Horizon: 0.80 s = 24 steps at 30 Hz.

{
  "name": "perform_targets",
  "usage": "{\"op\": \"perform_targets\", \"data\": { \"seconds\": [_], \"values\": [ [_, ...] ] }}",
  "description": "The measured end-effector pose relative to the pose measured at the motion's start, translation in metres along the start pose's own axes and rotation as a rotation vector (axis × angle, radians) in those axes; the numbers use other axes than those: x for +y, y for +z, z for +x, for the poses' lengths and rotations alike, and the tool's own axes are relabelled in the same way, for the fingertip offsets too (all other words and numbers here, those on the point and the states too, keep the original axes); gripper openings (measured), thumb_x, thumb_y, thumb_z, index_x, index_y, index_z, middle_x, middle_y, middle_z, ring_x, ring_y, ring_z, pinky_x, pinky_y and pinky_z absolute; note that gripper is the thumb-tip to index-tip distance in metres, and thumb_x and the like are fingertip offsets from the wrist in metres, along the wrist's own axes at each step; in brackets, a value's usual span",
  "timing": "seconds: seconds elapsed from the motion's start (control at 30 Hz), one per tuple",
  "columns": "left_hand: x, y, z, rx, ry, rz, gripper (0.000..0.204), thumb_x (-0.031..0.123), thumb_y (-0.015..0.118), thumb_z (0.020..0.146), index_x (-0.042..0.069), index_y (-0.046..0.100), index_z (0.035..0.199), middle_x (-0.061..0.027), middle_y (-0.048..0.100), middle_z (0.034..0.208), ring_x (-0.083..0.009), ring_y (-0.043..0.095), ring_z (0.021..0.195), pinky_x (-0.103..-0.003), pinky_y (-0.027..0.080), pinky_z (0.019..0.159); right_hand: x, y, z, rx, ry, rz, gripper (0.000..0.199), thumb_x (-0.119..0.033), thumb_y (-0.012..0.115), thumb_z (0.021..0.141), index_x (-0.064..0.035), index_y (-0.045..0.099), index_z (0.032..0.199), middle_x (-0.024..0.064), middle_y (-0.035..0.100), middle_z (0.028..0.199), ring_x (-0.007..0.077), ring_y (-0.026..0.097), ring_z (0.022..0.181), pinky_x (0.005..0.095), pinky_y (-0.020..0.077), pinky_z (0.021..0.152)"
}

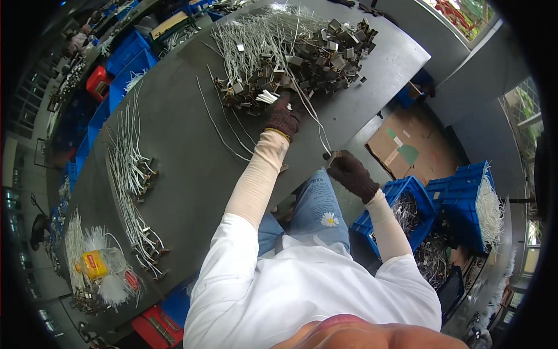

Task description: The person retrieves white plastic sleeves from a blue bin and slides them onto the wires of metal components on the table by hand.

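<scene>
Left hand (285,116) in wired-clip heap (290,49) (gloved)

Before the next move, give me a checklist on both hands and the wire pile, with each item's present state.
1. Left hand on the pile of white wires with metal clips: ok, the gloved fingers reach into the pile's near edge.
2. Left grip closed on a piece: cannot tell, the fingers hide what they touch.
3. Right hand holding something: ok, it pinches a small metal clip at the table edge.
4. Wire from that clip free: not ok, a white wire runs from it back into the pile.
5. Blue crate beside the right hand: ok, it holds wired pieces.
</scene>
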<state>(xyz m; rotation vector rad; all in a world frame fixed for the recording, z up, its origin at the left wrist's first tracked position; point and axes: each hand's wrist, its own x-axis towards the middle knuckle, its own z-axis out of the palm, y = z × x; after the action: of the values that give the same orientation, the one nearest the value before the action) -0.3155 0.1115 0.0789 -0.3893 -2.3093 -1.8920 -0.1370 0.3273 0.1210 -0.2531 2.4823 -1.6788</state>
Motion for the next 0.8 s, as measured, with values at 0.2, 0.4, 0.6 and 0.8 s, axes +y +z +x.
{"op": "perform_targets", "data": {
  "seconds": [0.2, 0.4, 0.6, 0.8],
  "values": [
    [0.067, 0.012, -0.095, 0.014, -0.782, -0.964, 0.022, 0.021, 0.053, 0.099, 0.009, 0.058, 0.117, -0.0040, 0.061, 0.112, -0.0198, 0.063, 0.102, -0.036, 0.053, 0.088, -0.036, -0.010, 0.013, 0.147, -0.078, -0.422, 0.040, -0.015, 0.071, 0.083, -0.0098, 0.060, 0.122, 0.0142, 0.058, 0.109, 0.0286, 0.063, 0.093, 0.0352, 0.0510, 0.081],
    [0.101, 0.012, -0.138, -0.188, -0.398, -0.269, 0.026, 0.024, 0.058, 0.096, 0.005, 0.063, 0.113, -0.0045, 0.064, 0.103, -0.0161, 0.064, 0.097, -0.031, 0.053, 0.083, -0.052, 0.011, 0.028, 0.151, -0.195, -0.646, 0.032, -0.020, 0.071, 0.081, -0.0069, 0.063, 0.109, 0.0165, 0.060, 0.112, 0.0360, 0.062, 0.097, 0.0412, 0.0526, 0.082],
    [0.073, 0.025, -0.078, 0.039, -0.297, -0.629, 0.019, 0.018, 0.066, 0.091, 0.004, 0.064, 0.103, -0.0033, 0.067, 0.088, -0.0150, 0.065, 0.073, -0.031, 0.055, 0.065, -0.051, 0.005, 0.023, 0.207, -0.193, -0.331, 0.035, -0.014, 0.071, 0.080, -0.0068, 0.064, 0.113, 0.0159, 0.060, 0.107, 0.0310, 0.061, 0.097, 0.0392, 0.0518, 0.084],
    [0.080, 0.007, -0.036, 0.306, -0.348, -0.530, 0.021, 0.027, 0.067, 0.086, 0.009, 0.066, 0.075, 0.0013, 0.060, 0.066, -0.0088, 0.055, 0.058, -0.026, 0.043, 0.055, -0.047, 0.002, 0.027, 0.137, 0.018, 0.214, 0.033, -0.006, 0.068, 0.084, -0.0043, 0.064, 0.116, 0.0058, 0.057, 0.108, 0.0143, 0.056, 0.095, 0.0290, 0.0486, 0.083]
  ]
}}
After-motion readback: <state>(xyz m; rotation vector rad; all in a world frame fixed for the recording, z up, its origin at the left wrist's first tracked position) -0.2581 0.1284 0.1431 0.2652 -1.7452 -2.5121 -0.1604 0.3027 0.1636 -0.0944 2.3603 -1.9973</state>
